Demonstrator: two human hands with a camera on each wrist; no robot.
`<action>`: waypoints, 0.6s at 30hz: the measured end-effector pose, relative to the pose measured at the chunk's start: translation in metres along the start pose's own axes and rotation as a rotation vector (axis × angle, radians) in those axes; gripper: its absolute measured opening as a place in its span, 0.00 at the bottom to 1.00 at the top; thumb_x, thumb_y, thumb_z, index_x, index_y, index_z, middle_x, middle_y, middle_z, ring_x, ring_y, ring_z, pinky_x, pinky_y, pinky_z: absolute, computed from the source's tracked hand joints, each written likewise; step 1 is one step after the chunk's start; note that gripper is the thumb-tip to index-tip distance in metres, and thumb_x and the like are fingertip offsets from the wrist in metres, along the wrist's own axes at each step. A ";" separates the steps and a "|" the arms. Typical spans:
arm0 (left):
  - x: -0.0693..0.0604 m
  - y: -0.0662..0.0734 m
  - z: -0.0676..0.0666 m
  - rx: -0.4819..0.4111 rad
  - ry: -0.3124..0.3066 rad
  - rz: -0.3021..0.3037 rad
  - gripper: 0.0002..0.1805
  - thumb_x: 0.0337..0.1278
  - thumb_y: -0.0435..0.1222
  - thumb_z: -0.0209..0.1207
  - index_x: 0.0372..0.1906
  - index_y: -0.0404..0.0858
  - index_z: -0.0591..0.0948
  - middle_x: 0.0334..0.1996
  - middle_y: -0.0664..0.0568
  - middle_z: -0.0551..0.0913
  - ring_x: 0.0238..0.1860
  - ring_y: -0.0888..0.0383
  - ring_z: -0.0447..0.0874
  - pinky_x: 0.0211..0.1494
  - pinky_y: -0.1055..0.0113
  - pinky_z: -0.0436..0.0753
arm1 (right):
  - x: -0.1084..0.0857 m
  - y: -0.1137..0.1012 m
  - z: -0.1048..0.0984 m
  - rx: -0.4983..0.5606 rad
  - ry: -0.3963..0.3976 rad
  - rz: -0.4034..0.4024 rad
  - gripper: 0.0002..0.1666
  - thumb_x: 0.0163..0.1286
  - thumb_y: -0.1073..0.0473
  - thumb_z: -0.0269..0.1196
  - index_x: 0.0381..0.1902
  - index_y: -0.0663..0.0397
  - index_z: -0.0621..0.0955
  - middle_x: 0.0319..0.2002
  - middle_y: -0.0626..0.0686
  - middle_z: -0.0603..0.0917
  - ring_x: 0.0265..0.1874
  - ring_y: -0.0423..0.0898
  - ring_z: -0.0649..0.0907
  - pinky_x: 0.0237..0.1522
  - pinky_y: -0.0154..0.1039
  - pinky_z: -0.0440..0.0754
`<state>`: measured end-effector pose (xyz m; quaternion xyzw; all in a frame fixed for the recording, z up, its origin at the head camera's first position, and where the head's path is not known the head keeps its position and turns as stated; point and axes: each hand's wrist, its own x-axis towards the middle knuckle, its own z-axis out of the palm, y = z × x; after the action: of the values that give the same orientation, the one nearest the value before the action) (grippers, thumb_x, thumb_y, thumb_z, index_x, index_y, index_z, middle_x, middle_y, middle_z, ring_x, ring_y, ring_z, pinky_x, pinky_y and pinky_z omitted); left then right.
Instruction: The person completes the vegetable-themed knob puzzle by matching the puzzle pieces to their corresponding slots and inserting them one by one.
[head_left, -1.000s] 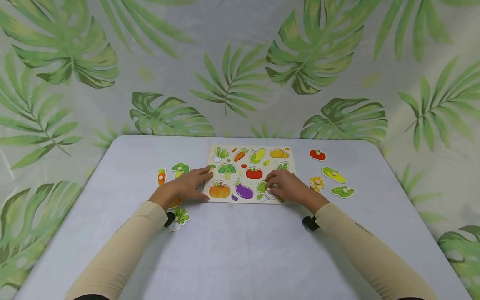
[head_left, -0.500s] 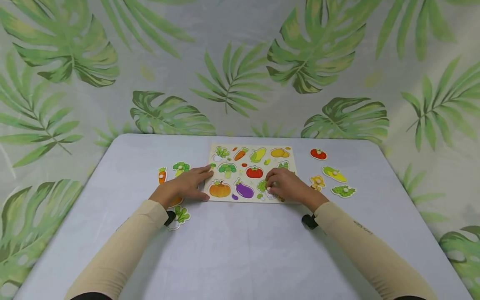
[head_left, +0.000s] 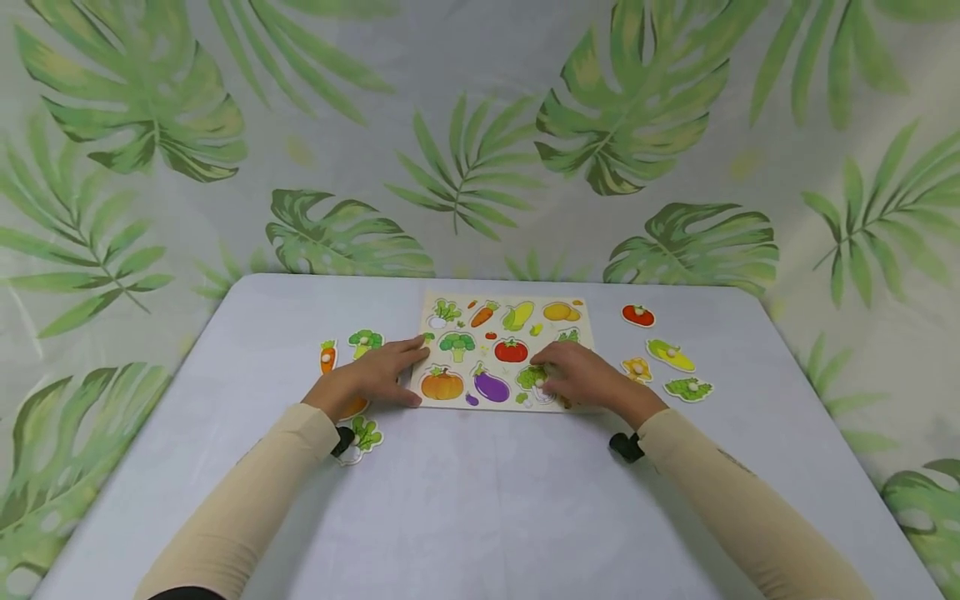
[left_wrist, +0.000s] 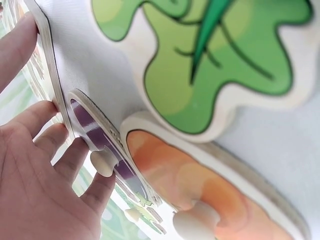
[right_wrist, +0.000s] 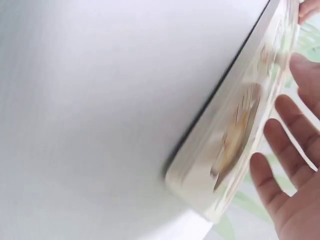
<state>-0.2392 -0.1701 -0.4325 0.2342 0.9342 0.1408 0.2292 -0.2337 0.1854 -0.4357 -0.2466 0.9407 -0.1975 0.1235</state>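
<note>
A cream puzzle board [head_left: 553, 332] printed with vegetables lies on the table. My left hand [head_left: 382, 371] rests against its left edge, fingers spread. Over the lower right of the board is my right hand [head_left: 588, 375], its index finger and thumb apart beside a green-and-white vegetable piece [head_left: 531, 377]. In the right wrist view the right fingers [right_wrist: 287, 132] are loosely extended, with nothing visibly gripped. Close to the left hand, the left wrist view shows a purple piece [left_wrist: 90, 125] with a round knob, an orange piece [left_wrist: 165, 165] and a green leafy piece [left_wrist: 220, 70].
Left of the board lie a carrot piece [head_left: 327, 357], a broccoli piece [head_left: 366, 342] and a leafy white root piece [head_left: 363, 437]. At right are a tomato piece [head_left: 638, 315], a corn piece [head_left: 671, 355], a mushroom piece [head_left: 636, 368] and a green piece [head_left: 688, 388].
The right fingers, earlier on the green-and-white piece, have spread slightly apart, and more of that piece shows on the board. The left hand stays at the board's edge.
</note>
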 end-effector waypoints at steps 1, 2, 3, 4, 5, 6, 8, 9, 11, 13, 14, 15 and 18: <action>0.000 0.000 0.001 0.000 -0.001 -0.001 0.49 0.57 0.52 0.67 0.79 0.44 0.56 0.82 0.48 0.46 0.81 0.41 0.46 0.80 0.42 0.54 | -0.002 0.001 -0.002 0.011 0.002 0.006 0.24 0.66 0.58 0.67 0.60 0.52 0.80 0.61 0.53 0.82 0.66 0.55 0.75 0.71 0.56 0.70; 0.000 0.000 0.001 0.000 0.000 -0.003 0.49 0.57 0.52 0.67 0.79 0.44 0.56 0.82 0.48 0.46 0.81 0.41 0.46 0.80 0.42 0.54 | -0.003 0.003 -0.005 0.015 0.011 0.011 0.24 0.67 0.58 0.67 0.61 0.53 0.80 0.61 0.54 0.81 0.67 0.56 0.74 0.71 0.57 0.69; 0.001 0.000 0.002 -0.001 0.000 -0.007 0.49 0.57 0.52 0.67 0.79 0.45 0.56 0.82 0.49 0.46 0.81 0.42 0.46 0.80 0.42 0.54 | -0.005 0.005 -0.008 0.025 0.020 0.024 0.24 0.67 0.58 0.66 0.61 0.52 0.80 0.62 0.54 0.81 0.67 0.56 0.73 0.71 0.58 0.69; 0.001 0.000 0.002 -0.002 0.002 -0.008 0.49 0.56 0.52 0.67 0.79 0.45 0.57 0.82 0.49 0.46 0.81 0.41 0.46 0.80 0.42 0.54 | -0.007 0.007 -0.011 0.038 0.032 0.036 0.24 0.67 0.58 0.66 0.61 0.52 0.80 0.62 0.54 0.80 0.68 0.57 0.73 0.71 0.59 0.68; 0.000 0.000 0.002 -0.003 0.006 -0.009 0.49 0.56 0.52 0.67 0.79 0.45 0.57 0.82 0.49 0.46 0.81 0.41 0.46 0.80 0.42 0.54 | -0.009 0.010 -0.015 0.050 0.046 0.048 0.23 0.67 0.59 0.66 0.61 0.53 0.80 0.63 0.55 0.80 0.68 0.58 0.72 0.71 0.59 0.68; 0.000 0.000 0.002 -0.003 0.008 -0.009 0.49 0.56 0.52 0.67 0.79 0.45 0.57 0.82 0.49 0.47 0.81 0.41 0.46 0.80 0.41 0.54 | -0.010 0.014 -0.019 0.060 0.060 0.060 0.23 0.68 0.59 0.65 0.61 0.53 0.80 0.63 0.55 0.80 0.68 0.58 0.72 0.71 0.60 0.68; 0.000 0.000 0.002 -0.002 0.010 -0.006 0.49 0.56 0.52 0.68 0.79 0.44 0.57 0.82 0.48 0.47 0.81 0.41 0.46 0.80 0.41 0.54 | -0.013 0.024 -0.027 0.065 0.089 0.072 0.22 0.68 0.60 0.65 0.60 0.54 0.80 0.62 0.57 0.80 0.66 0.59 0.73 0.70 0.60 0.69; 0.000 0.000 0.002 -0.002 0.009 -0.006 0.49 0.56 0.52 0.67 0.79 0.44 0.57 0.82 0.48 0.47 0.81 0.41 0.46 0.80 0.41 0.54 | -0.015 0.029 -0.030 0.063 0.103 0.076 0.22 0.68 0.60 0.65 0.60 0.55 0.80 0.62 0.57 0.80 0.65 0.59 0.74 0.68 0.60 0.71; 0.000 0.000 0.001 0.000 0.008 -0.004 0.49 0.56 0.52 0.67 0.79 0.44 0.57 0.82 0.48 0.46 0.81 0.41 0.46 0.80 0.42 0.54 | -0.018 0.043 -0.037 0.046 0.128 0.084 0.21 0.69 0.61 0.64 0.60 0.57 0.80 0.60 0.59 0.80 0.62 0.59 0.76 0.65 0.60 0.73; 0.000 0.001 0.001 0.001 0.006 -0.004 0.49 0.56 0.52 0.67 0.79 0.44 0.57 0.82 0.48 0.46 0.81 0.41 0.46 0.80 0.41 0.54 | -0.021 0.058 -0.042 0.034 0.144 0.103 0.21 0.69 0.62 0.63 0.59 0.58 0.80 0.59 0.60 0.81 0.59 0.59 0.78 0.63 0.60 0.75; 0.000 0.001 0.001 0.001 0.006 -0.005 0.49 0.56 0.52 0.67 0.79 0.44 0.57 0.82 0.48 0.46 0.81 0.41 0.46 0.80 0.41 0.54 | -0.023 0.066 -0.045 0.028 0.153 0.116 0.20 0.69 0.62 0.63 0.59 0.58 0.80 0.59 0.61 0.81 0.58 0.60 0.78 0.62 0.60 0.75; 0.000 0.001 0.001 0.001 0.006 -0.007 0.49 0.56 0.52 0.67 0.79 0.45 0.56 0.82 0.49 0.46 0.81 0.41 0.46 0.80 0.41 0.55 | -0.025 0.073 -0.047 0.021 0.160 0.132 0.20 0.70 0.62 0.62 0.59 0.59 0.80 0.58 0.61 0.82 0.57 0.60 0.78 0.61 0.60 0.75; 0.000 0.001 0.001 -0.004 0.006 -0.010 0.49 0.56 0.52 0.67 0.79 0.45 0.57 0.82 0.49 0.46 0.81 0.41 0.46 0.79 0.41 0.54 | -0.032 0.092 -0.055 0.020 0.182 0.190 0.19 0.71 0.62 0.61 0.58 0.61 0.80 0.57 0.63 0.81 0.56 0.61 0.78 0.61 0.61 0.75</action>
<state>-0.2384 -0.1693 -0.4331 0.2286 0.9358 0.1422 0.2276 -0.2627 0.2929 -0.4220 -0.1363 0.9651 -0.2158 0.0584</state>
